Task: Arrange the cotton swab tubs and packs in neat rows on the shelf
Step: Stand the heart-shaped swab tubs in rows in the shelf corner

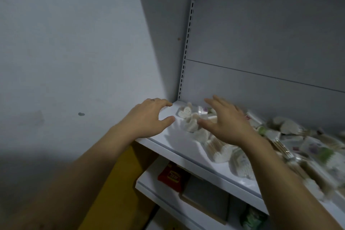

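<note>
A white shelf point(168, 142) carries a jumble of cotton swab tubs and packs. A heart-shaped tub point(185, 112) lies near the back left corner, and more heart-shaped tubs point(217, 148) trail toward the front. Flat packs with green and purple labels point(321, 152) lie heaped on the right. My left hand point(149, 117) hovers over the shelf's left end, fingers spread and holding nothing. My right hand point(226, 120) hovers above the tubs with fingers spread, hiding some of them. The picture is blurred by motion.
A slotted upright point(186, 50) runs up the back corner, with a grey side panel point(74, 43) to the left. The lower shelf point(158, 195) holds a red packet point(170, 176), a grey box point(205, 194) and a green pack point(251, 218). A yellow surface point(119, 183) sits below left.
</note>
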Demonstrator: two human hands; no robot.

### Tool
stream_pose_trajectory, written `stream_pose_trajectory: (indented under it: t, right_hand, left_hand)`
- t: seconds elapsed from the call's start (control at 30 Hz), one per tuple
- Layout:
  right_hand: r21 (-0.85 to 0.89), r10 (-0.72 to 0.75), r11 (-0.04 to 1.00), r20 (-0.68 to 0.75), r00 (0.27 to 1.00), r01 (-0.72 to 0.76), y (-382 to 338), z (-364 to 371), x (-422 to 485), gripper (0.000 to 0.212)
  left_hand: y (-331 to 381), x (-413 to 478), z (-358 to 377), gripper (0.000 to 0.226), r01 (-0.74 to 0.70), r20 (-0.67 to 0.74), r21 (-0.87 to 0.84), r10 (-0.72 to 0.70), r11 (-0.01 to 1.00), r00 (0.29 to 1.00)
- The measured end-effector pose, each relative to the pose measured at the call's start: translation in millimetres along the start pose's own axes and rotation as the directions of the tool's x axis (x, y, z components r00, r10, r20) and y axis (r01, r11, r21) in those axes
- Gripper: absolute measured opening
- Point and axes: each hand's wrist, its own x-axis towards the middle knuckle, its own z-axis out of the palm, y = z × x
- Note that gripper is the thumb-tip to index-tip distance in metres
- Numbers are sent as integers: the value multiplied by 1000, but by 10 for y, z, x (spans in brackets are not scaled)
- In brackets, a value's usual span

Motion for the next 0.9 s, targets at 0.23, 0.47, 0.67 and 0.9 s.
stream_pose_trajectory:
  t: [0.23,0.47,0.67,0.9]
  right_hand:
    - [-47,158,986,-11,987,-158,-123,107,270,75]
    - [-131,293,946,-41,955,-295,116,28,242,75]
    - [-138,320,935,-72,945,-327,503,-114,337,78]
    - [-131,295,945,-66,953,-301,968,-283,539,80]
  left_hand:
    - [-275,558,144,53,-142,52,-136,150,980,987]
    - [-135,978,410,50,-275,35,-234,291,933,956]
    - [113,1377,565,51,-336,24,-223,349,915,937]
    - [519,1800,630,55,-355,37,-156,365,922,930]
